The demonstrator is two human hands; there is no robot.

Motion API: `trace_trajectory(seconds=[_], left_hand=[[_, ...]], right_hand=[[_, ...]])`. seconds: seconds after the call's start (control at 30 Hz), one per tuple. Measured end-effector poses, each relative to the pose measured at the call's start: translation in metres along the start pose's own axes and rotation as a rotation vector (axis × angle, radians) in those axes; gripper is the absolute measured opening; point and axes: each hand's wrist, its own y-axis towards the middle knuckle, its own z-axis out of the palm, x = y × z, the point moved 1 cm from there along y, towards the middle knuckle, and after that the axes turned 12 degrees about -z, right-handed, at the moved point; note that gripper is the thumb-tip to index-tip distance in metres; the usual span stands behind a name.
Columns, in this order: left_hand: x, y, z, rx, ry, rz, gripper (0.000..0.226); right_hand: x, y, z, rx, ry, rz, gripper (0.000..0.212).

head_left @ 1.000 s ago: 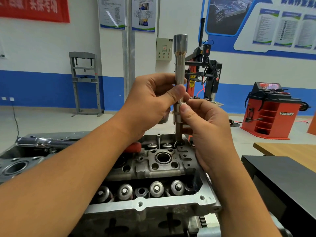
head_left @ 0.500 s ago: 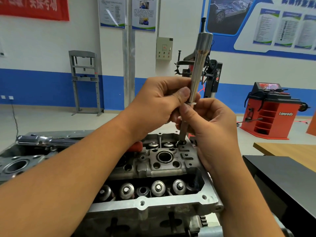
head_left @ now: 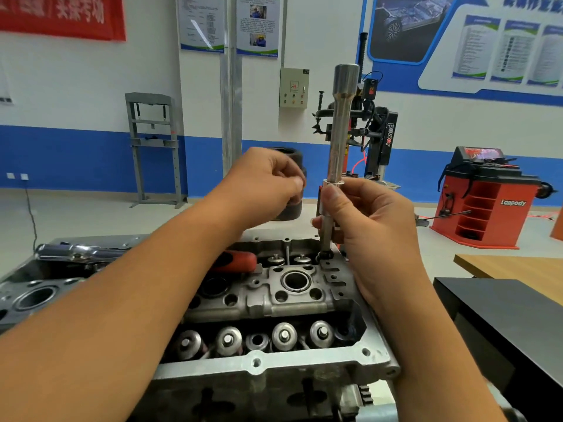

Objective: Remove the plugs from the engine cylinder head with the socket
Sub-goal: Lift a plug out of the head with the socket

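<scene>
Right hand [head_left: 370,229] pinches the long socket [head_left: 340,129], upright, its tip in a plug hole at the far right corner of the cylinder head [head_left: 274,303]. Left hand [head_left: 262,190] loosely curled, grip off the socket, holding nothing visible. Valve springs [head_left: 285,335] sit in the head's near trough.

The long socket [head_left: 340,138] stands upright at frame centre on the far right corner of the cylinder head [head_left: 274,303], held in the right hand [head_left: 365,220] — blocking approach from the right. The left hand [head_left: 265,187] hovers just left of it, apart, with a narrow gap between. A red-handled tool [head_left: 236,261] lies behind the left forearm — the head's near edge, lower centre, is open.
</scene>
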Motion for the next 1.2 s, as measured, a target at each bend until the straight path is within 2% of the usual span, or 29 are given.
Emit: trace_trajectory(seconds=[0.13,0.33,0.73,1.03,1.2], left_hand=[[0.004,-0.001,-0.002,0.198,0.301,-0.001,0.013],[0.005,-0.007,0.004,0.436,0.387,0.044,0.020],[0.005,-0.009,0.010,0.498,0.380,0.114,0.034],[0.002,-0.012,0.010,0.466,0.313,0.186,0.028],[0.000,-0.014,0.010,0.429,0.215,0.232,0.026]], right_hand=[[0.001,-0.001,0.002,0.044,0.019,-0.004,0.015],[0.002,0.000,0.001,-0.001,0.068,0.016,0.015],[0.005,-0.003,0.001,-0.095,0.115,-0.113,0.011],[0.012,-0.004,0.003,-0.106,0.103,-0.153,0.017],[0.023,0.003,0.008,-0.140,0.031,-0.176,0.009]])
